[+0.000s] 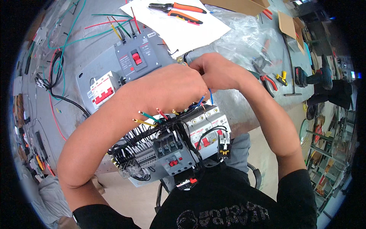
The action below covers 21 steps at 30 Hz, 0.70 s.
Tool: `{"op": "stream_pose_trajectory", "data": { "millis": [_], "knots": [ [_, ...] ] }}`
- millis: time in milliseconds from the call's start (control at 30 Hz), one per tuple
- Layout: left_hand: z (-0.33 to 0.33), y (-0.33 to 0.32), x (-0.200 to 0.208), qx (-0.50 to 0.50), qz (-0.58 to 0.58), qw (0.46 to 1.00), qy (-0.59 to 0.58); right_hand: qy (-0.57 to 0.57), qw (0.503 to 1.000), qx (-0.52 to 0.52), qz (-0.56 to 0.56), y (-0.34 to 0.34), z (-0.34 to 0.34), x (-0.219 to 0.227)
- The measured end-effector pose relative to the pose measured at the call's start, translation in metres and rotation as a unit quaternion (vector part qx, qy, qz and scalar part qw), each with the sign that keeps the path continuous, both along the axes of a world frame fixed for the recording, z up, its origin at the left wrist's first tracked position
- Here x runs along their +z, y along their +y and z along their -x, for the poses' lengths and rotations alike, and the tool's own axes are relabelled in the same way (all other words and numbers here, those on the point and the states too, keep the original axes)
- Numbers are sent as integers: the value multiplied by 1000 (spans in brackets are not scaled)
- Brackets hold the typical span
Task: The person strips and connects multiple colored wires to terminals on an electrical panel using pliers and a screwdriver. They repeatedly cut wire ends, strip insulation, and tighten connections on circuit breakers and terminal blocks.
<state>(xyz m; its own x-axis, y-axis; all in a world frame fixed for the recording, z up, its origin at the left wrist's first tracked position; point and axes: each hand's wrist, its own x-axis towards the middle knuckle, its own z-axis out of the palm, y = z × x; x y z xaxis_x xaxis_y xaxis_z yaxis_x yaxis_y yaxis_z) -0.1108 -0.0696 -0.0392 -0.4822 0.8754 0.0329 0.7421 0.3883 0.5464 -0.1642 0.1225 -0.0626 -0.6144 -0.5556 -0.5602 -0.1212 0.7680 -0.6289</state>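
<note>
My left hand (183, 82) reaches across the wired electrical panel, its back toward me and its fingers mostly hidden. Against it, my right hand (219, 70) is closed with curled fingers; what the two hands grip between them is out of sight. A short dark loop of wire (185, 58) shows just beyond the fingertips. Below the hands, blue wire ends (201, 100) stick up beside a row of white circuit breakers (206, 131). Red, green and yellow wire ends (146, 115) rise next to a grey contactor-like block (173, 152) with bundled black wires.
A large grey breaker (137, 55) with a red switch and a white breaker (102, 91) are mounted on a metal plate beyond my left arm. Orange-handled wire strippers (183, 8) lie on white paper. Pliers (268, 84), a yellow-handled screwdriver (282, 78) and a cordless drill (320, 76) are at right.
</note>
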Motion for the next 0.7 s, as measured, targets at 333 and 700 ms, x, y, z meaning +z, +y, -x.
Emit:
{"op": "stream_pose_trajectory", "data": {
  "millis": [333, 700],
  "knots": [
    [-4, -1, -8, 8, 27, 999, -19, 16, 1000, 23, 3, 2, -2, -2],
    [-2, -26, 23, 84, -34, 952, -293, -4, 999, 16, 30, 17, -9, 20]
  ]
}}
